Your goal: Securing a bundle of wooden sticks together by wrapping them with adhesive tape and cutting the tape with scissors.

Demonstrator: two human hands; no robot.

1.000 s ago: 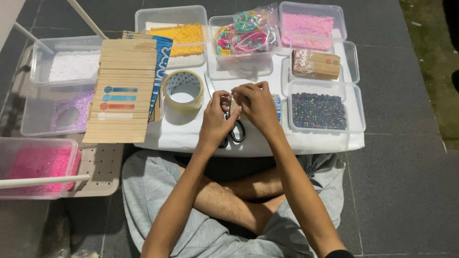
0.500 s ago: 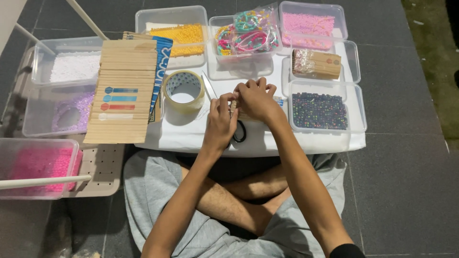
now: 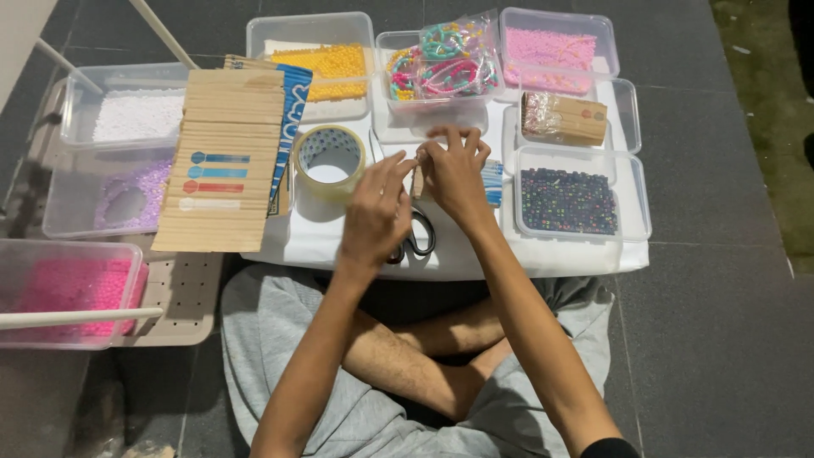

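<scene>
Small stick pinched between both hands

A thin wooden stick [image 3: 417,180], roughly upright, is held by left hand [image 3: 376,216] and right hand [image 3: 455,175] fingertips, over scissors [image 3: 413,239].

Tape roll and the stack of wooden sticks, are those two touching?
Apart. The head view shows a strip of white surface and the edge of a blue packet between the tape roll and the stack of wooden sticks, so they do not meet.

The left hand [image 3: 376,216] and right hand [image 3: 454,174] hide whatever small thing they pinch; the scissors [image 3: 415,237] lie mostly covered beneath them.
</scene>
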